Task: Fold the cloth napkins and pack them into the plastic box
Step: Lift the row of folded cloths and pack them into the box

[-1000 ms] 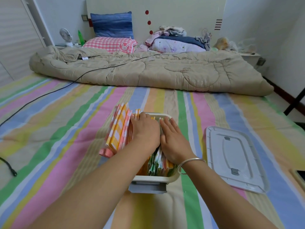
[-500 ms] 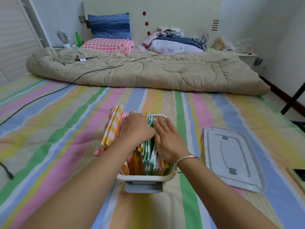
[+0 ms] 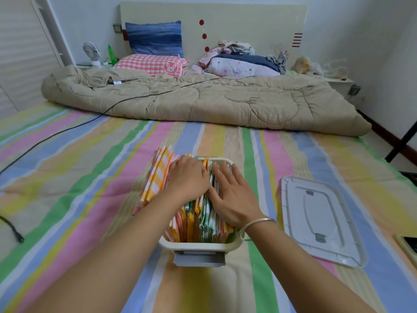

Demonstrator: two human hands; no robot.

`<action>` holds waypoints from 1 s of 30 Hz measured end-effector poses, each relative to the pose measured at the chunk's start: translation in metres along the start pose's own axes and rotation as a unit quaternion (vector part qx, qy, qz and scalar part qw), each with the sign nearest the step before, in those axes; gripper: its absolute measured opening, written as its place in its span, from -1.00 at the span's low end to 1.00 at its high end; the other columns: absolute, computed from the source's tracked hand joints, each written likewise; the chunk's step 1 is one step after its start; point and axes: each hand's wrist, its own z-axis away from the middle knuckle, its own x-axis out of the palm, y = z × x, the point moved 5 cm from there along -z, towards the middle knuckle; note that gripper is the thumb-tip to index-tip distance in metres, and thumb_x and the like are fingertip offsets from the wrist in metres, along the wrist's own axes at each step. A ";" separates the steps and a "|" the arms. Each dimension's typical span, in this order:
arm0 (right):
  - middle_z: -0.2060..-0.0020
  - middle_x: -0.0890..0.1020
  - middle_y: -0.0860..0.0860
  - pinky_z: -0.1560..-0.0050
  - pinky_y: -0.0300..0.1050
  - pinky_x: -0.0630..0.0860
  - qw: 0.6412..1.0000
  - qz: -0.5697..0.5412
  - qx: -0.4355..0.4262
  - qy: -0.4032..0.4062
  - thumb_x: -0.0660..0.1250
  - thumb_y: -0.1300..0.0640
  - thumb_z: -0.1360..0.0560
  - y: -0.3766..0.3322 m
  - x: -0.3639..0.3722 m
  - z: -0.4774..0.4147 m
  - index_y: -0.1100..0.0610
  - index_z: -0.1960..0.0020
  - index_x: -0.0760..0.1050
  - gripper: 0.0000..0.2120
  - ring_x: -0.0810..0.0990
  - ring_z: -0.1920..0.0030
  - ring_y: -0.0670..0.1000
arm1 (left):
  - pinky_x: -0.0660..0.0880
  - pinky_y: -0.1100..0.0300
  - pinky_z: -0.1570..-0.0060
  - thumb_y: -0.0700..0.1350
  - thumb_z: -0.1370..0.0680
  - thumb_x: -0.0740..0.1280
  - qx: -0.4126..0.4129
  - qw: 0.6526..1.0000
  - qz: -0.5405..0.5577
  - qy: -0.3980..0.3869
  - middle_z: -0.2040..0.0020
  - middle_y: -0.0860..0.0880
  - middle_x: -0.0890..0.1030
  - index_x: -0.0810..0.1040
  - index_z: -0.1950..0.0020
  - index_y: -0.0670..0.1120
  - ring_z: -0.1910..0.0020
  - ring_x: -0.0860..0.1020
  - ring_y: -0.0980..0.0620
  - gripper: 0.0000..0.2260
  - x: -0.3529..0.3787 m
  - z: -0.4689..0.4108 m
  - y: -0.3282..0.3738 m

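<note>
Striped bedsheet (image 3: 90, 177) bears plastic box (image 3: 198, 246) crammed with upright napkins (image 3: 204, 222).

Right hand (image 3: 231, 197) now flat atop the napkins (image 3: 203, 224)

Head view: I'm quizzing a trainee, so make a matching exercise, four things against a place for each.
Things:
1. lid
2. beige quilt
3. fan
4. right hand

Places:
A. far back, at the left
B. flat on the napkins in the box
C. on the striped sheet, right of the box
D. spread in front of the pillows

Pairs: 1-C, 2-D, 3-A, 4-B
</note>
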 end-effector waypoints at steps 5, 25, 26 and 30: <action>-0.58 -0.11 -0.05 -0.55 0.14 -0.07 1.000 0.018 0.013 0.001 -0.06 -0.14 -0.63 -0.003 -0.002 -0.001 -0.09 -0.59 -0.14 -0.43 -0.24 -0.56 0.00 | 0.36 0.02 -0.30 0.06 -0.60 0.34 -0.007 0.995 0.100 0.015 -0.05 0.06 0.63 0.38 -0.45 0.00 -0.32 0.39 -0.02 -0.55 0.000 -0.004 -0.007; -0.59 -0.10 -0.04 -0.54 0.14 -0.05 0.997 0.053 0.048 -0.022 -0.11 -0.03 -0.66 0.000 -0.004 -0.009 0.00 -0.60 -0.10 -0.47 -0.19 -0.57 0.02 | 0.42 0.09 -0.22 -0.08 -0.54 0.38 0.027 0.998 0.012 0.050 -0.04 -0.05 0.62 0.66 0.06 -0.06 -0.25 0.43 -0.04 -0.91 -0.002 0.014 0.009; -0.59 -0.10 -0.06 -0.54 0.15 -0.05 0.997 0.059 0.050 -0.024 -0.10 -0.02 -0.66 0.002 -0.004 -0.009 -0.01 -0.60 -0.09 -0.47 -0.19 -0.57 0.01 | 0.38 0.10 -0.26 -0.09 -0.55 0.36 0.036 0.998 -0.009 0.047 -0.11 -0.05 0.58 0.68 0.05 -0.05 -0.28 0.41 -0.03 -0.89 0.000 0.017 0.012; -0.59 -0.07 -0.07 -0.52 0.20 -0.06 0.993 0.107 0.046 -0.013 -0.11 -0.01 -0.67 0.003 -0.003 -0.007 -0.02 -0.60 -0.08 -0.49 -0.17 -0.57 0.03 | 0.17 0.06 -0.44 -0.09 -0.59 0.31 0.071 0.992 -0.107 -0.002 -0.22 -0.04 0.55 0.67 -0.04 -0.03 -0.41 0.28 -0.02 -0.85 0.006 0.022 0.023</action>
